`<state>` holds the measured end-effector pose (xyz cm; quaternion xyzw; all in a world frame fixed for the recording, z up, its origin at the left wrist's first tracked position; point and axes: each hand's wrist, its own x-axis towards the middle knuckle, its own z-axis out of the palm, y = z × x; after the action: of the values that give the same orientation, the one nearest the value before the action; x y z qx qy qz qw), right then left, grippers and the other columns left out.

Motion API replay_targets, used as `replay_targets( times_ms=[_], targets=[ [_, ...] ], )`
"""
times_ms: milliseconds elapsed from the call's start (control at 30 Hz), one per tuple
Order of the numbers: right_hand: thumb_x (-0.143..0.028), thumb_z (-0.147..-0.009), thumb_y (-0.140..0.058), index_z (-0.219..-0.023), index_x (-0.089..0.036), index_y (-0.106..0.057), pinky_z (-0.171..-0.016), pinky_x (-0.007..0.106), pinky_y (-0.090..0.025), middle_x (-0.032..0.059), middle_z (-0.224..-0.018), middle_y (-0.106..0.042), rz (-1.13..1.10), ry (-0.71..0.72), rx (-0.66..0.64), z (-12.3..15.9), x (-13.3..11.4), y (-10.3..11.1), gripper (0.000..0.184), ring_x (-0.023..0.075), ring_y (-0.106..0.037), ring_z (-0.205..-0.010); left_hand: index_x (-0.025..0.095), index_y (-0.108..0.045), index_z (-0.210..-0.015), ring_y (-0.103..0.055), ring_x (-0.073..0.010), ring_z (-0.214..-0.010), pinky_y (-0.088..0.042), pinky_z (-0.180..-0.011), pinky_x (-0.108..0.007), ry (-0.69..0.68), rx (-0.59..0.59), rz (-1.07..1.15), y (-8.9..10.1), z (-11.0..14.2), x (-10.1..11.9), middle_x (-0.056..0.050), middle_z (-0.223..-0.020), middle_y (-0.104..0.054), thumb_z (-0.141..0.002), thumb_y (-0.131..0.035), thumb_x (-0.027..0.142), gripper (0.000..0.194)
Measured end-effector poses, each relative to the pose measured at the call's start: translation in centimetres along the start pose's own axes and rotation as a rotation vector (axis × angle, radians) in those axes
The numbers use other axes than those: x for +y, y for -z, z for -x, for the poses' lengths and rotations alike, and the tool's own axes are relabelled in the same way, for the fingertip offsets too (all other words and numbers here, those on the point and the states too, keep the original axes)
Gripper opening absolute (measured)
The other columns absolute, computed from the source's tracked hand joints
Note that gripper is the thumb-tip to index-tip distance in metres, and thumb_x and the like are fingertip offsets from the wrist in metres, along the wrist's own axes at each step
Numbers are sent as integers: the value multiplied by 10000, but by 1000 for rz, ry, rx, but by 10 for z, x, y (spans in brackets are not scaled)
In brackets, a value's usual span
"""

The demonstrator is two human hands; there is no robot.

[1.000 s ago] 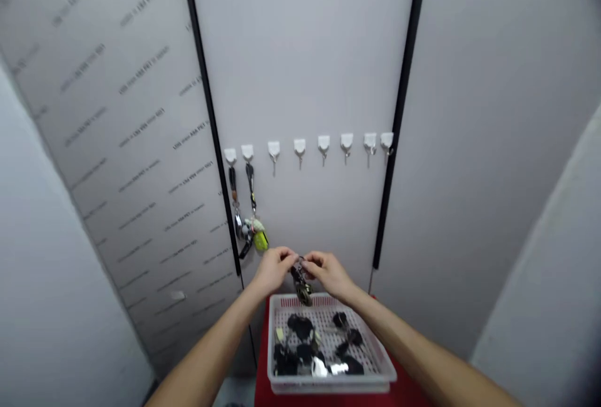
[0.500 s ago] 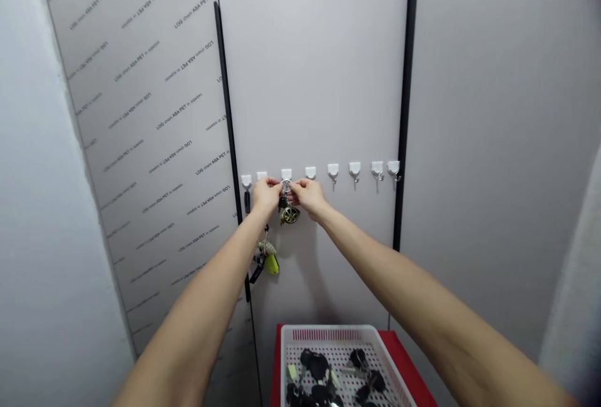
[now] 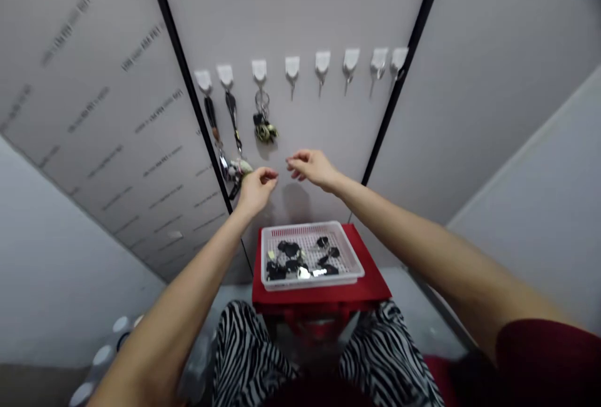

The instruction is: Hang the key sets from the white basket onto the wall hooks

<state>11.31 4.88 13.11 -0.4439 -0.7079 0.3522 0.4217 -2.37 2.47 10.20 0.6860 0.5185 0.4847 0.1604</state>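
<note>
Lettering [image 3: 162,106] is blurred; left hand [image 3: 256,190] and right hand [image 3: 313,168], near keyring [image 3: 263,103], have parted grips.

The basket [image 3: 347,248] looks like smooth white plastic. The key ring [image 3: 261,100] is shiny metal. The red cover [image 3: 370,275] looks like matt cloth.

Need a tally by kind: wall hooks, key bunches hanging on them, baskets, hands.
White hooks: 8 (3 loaded, 5 bare)
Hanging key bunches: 3
White basket: 1
Hands, left hand and right hand: 2
Total: 14

Items inside the basket overlap and blur, so they're not counted.
</note>
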Motion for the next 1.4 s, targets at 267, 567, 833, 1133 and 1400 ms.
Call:
replay_targets(
  times_ms=[267,567,833,1133,1400],
  targets=[
    [-177,-599,-460,-736,-123,-568,-499,174,-330,9,-605,-558,465,-76,-461,108,122,-29,182,77,-463,-532,171,-530,-785,-487,-124,-706,-370,-641,-218,-25,-694,-382,-54,92,-61,-18,-768,-553,-562,-489,189,228],
    [-219,-598,-447,-863,-212,-545,-575,207,-332,37,-787,-589,772,17,-462,110,132,-39,282,148,-510,-712,232,-492,-847,-485,-177,-768,-367,-635,-264,-23,-806,-624,-61,108,-58,-27,-842,-525,-584,-459,269,268],
    [-241,-647,-397,-951,-178,-493,-658,207,-346,55,-886,-566,753,-25,-342,99,130,-39,325,141,-504,-783,184,-533,-716,-489,-115,-637,-357,-554,-195,31,-869,-448,-64,101,-65,5,-685,-556,-550,-415,124,212],
    [-173,-559,-463,-797,-160,-535,-604,225,-347,50,-766,-559,732,-29,-341,83,130,-62,249,147,-492,-702,139,-463,-940,-436,-160,-886,-336,-753,-249,75,-515,-523,-66,94,-66,-74,-964,-493,-582,-400,115,364],
    [-136,-601,-408,-716,-115,-520,-504,175,-343,0,-602,-530,219,-113,-202,79,135,-44,161,70,-444,-522,141,-554,-736,-499,-117,-662,-377,-618,-218,146,-568,-263,-69,80,-63,-22,-709,-573,-641,-398,205,194]
  ],
)
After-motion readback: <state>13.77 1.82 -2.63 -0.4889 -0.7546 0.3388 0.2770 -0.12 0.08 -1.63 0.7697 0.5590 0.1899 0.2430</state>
